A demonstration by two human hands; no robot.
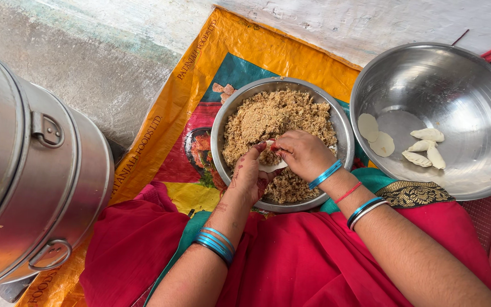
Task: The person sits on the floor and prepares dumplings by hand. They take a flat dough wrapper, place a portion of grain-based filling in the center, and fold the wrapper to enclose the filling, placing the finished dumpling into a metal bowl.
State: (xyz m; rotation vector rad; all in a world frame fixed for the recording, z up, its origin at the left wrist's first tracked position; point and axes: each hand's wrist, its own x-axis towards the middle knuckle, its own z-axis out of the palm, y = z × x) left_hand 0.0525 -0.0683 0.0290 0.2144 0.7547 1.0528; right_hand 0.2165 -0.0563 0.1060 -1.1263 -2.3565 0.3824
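Head cam looks straight down at my lap. Both hands meet over the steel filling bowl (343,149), which sits dead centre in front of me, so neither arm has to reach.

Left hand (249,177) is cupped palm-up, fingers curled under a small white dough wrapper (272,166). It's acting as the cradle: the wrapper lies in the palm, just above the bowl, so spilled crumbs drop back in rather than onto the cloth.

Right hand (302,152) is closed in a pinch, fingertips pressed onto the top edge of the same wrapper. Can't tell whether it's pushing filling in or crimping the seam; the fingers hide the contact point.

The brown crumbly filling (277,119) is heaped toward the far side of the bowl, thinner on the near side under my hands.

To my right is a large steel basin (473,74), rim close to the filling bowl but apart from it. Inside it are two flat round dough discs (375,135) lying side by side, and just beyond them four folded half-moon dumplings (425,148) in a loose cluster. Discs and folded pieces are kept apart on the basin floor, none stacked, I'd judge so they don't stick.

To my left is a tall stacked aluminium steamer pot (35,170) with clip latches and loop handles, lid on, well clear of both hands.

Everything rests on an orange printed plastic sack (200,74) spread over the concrete floor. My red cloth (308,256) covers my lap below the bowl.
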